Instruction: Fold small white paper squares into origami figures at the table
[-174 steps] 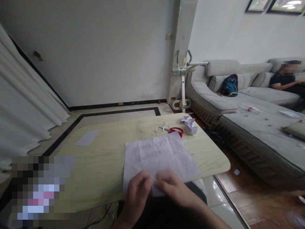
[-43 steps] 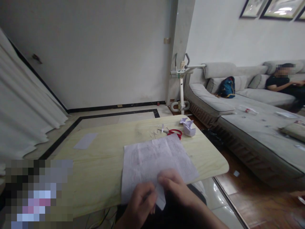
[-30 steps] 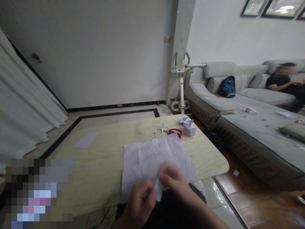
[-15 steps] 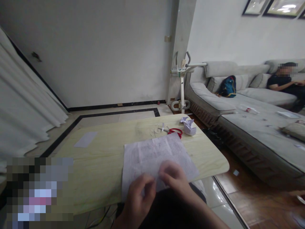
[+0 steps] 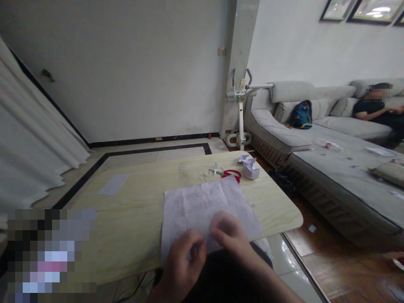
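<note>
A printed sheet of paper [image 5: 202, 198] lies spread at the near side of the table, with crease marks across it. Over its near edge is my left hand [image 5: 186, 261], fingers curled and thumb against them as in a pinch. My right hand [image 5: 230, 231] is a short way to the right, also closed and blurred. Whatever is between the fingertips is too small or smeared to make out. Beyond the sheet lie red-handled scissors [image 5: 232, 174] among thin paper strips [image 5: 205, 174]. Folded and crumpled paper [image 5: 251, 169] sits to their right.
The pale wooden table [image 5: 132, 227] has a small white paper [image 5: 113, 185] at its left. Right of it stands a grey sofa [image 5: 328, 181] with a backpack [image 5: 302, 114] and a seated person [image 5: 375, 111]. An exercise machine [image 5: 241, 113] is behind the table.
Hardly anything differs. Both hands stay closed over the sheet's near edge, with the view shifted very slightly.
</note>
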